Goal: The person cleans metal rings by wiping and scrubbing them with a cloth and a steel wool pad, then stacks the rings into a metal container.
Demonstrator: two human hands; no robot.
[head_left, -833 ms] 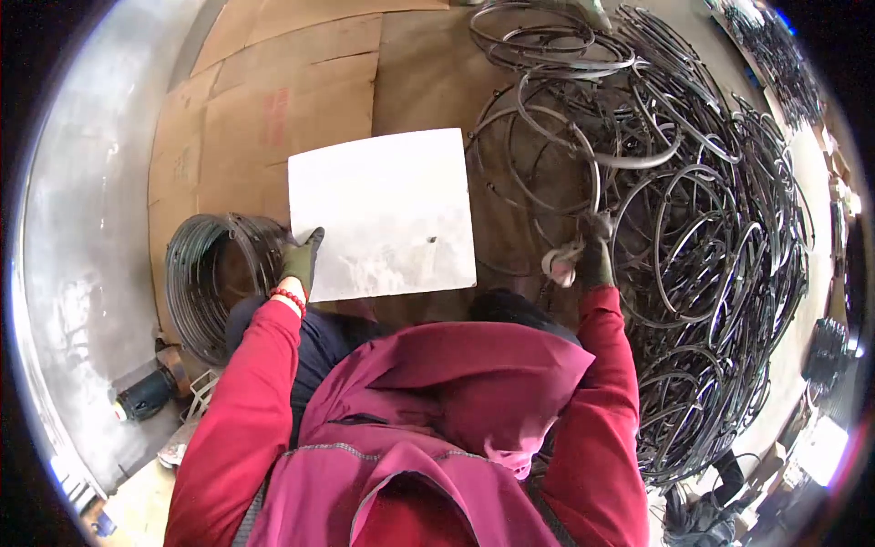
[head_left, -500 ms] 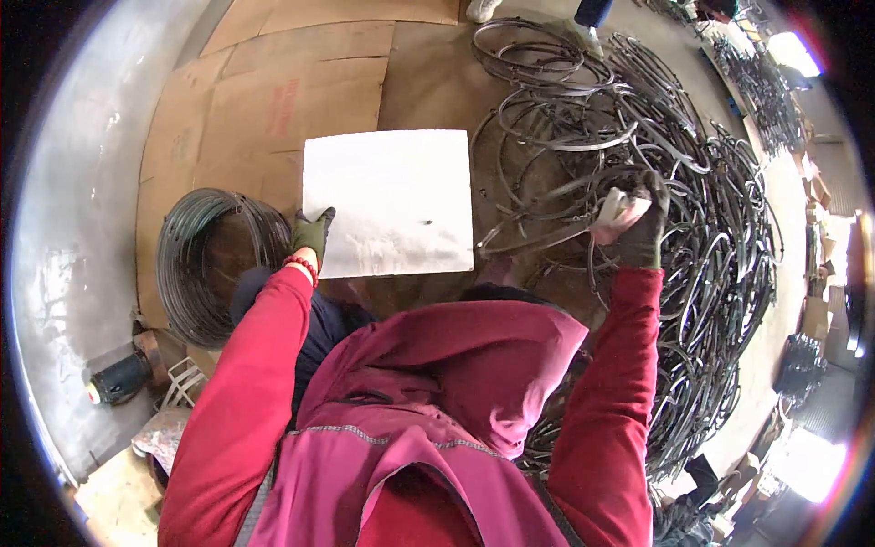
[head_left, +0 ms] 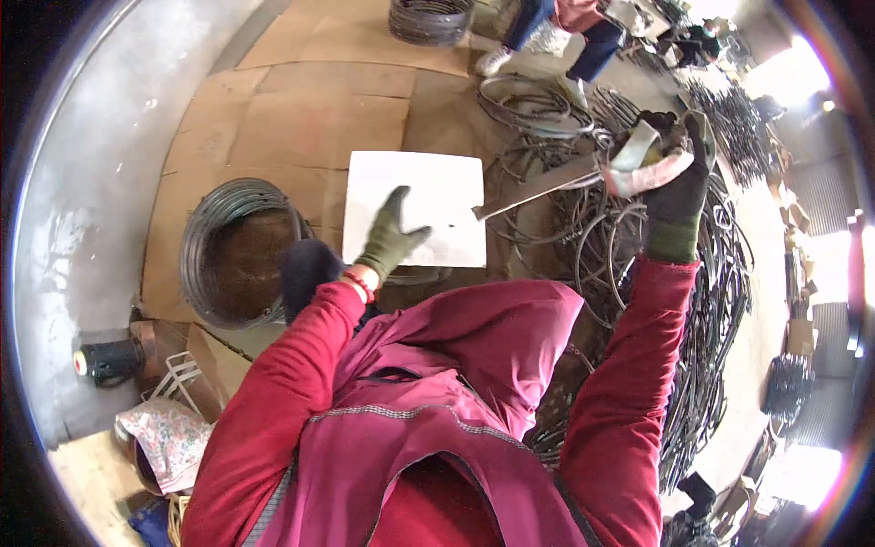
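Observation:
A white rectangular board (head_left: 415,187) lies in front of me with a small dark speck on it. My left hand (head_left: 392,235), in a dark green glove, is over its lower part with thumb and fingers spread, holding nothing. To the right, my gloved right hand (head_left: 682,169) is raised and closed around a pink-and-white cloth-like wrap (head_left: 649,173). From that wrap a flat grey metal strip (head_left: 538,189) reaches left, its end near the board's right edge. The glove and wrap hide how the strip is held.
Tangled metal hoops (head_left: 702,337) are heaped at the right. A wire coil (head_left: 196,264) stands at the left by my knee on cardboard sheets (head_left: 319,118); another coil (head_left: 433,23) sits farther off. Another person's legs (head_left: 592,50) are at the top.
My left hand has left the board's left edge and moved right over it, fingers spreading. My right hand has risen up and to the right with the wrap. The view has shifted.

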